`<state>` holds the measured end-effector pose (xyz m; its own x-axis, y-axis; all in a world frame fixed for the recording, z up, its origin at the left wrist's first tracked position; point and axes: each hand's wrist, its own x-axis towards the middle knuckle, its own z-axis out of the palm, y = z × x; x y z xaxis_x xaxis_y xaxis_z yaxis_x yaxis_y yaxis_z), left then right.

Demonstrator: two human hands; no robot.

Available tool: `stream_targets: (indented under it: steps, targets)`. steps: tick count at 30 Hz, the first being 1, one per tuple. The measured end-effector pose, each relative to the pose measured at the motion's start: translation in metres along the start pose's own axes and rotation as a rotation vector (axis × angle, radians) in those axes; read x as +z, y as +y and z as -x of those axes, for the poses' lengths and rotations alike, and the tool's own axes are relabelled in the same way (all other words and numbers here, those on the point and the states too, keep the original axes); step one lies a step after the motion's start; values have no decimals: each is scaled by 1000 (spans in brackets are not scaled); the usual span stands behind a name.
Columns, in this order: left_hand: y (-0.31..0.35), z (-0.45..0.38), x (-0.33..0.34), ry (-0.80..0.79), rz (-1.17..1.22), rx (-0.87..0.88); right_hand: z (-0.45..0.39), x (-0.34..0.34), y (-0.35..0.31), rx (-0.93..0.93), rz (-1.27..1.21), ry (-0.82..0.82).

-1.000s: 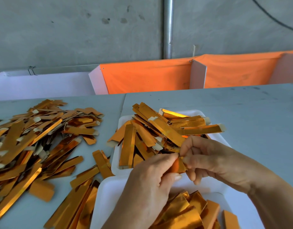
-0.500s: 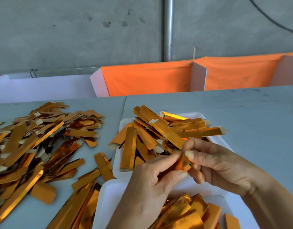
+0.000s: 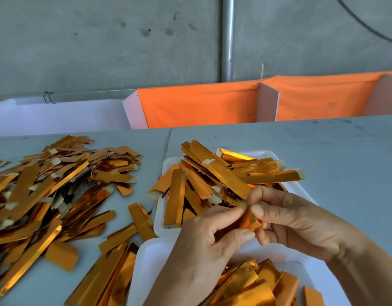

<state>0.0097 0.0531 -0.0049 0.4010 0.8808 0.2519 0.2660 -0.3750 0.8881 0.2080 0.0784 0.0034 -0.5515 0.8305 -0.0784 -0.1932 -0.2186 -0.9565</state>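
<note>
Both of my hands hold one small gold foil piece (image 3: 249,220) above the near white tray (image 3: 151,261). My left hand (image 3: 204,250) pinches its left side between thumb and fingers. My right hand (image 3: 294,224) pinches its right side, thumb on top. Most of the piece is hidden by my fingers. The far white tray (image 3: 268,154) behind my hands carries a heap of long gold foil strips (image 3: 223,180). Shorter folded gold pieces (image 3: 252,286) lie in the near tray under my wrists.
A large loose pile of gold strips (image 3: 47,195) covers the grey table (image 3: 334,155) at the left. More strips (image 3: 115,272) lie beside the near tray. Orange cloth partitions (image 3: 201,104) and a white board stand along the table's back edge before a concrete wall.
My fingers have shifted on the gold piece; the right thumb now lies on top of it. Both hands stay over the trays.
</note>
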Motion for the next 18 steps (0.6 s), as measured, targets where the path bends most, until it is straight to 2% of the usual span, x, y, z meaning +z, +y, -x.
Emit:
stream_targets:
  steps: [5, 8, 9, 11, 13, 14, 15, 18]
  targets:
    - [0, 0, 1, -36, -11, -77, 0, -1, 1, 64, 114, 58]
    - [-1, 0, 2, -96, -26, -161, 0, -1, 1, 66, 226, 153]
    - [-2, 0, 3, -114, -33, -189, -2, -1, 1, 26, 274, 238]
    - [-3, 1, 5, -132, -58, -235, -7, -6, 5, -86, 434, 509]
    - [-5, 1, 6, -109, -120, -265, -11, -12, 10, -120, 797, 793]
    - [-6, 1, 5, -86, -153, -265, -13, -13, 11, -95, 1011, 851]
    - [-7, 1, 5, -54, -177, -260, -15, -13, 12, -76, 1148, 849]
    - [-8, -1, 3, 68, -227, -242, -21, -13, 21, 45, 1310, 639]
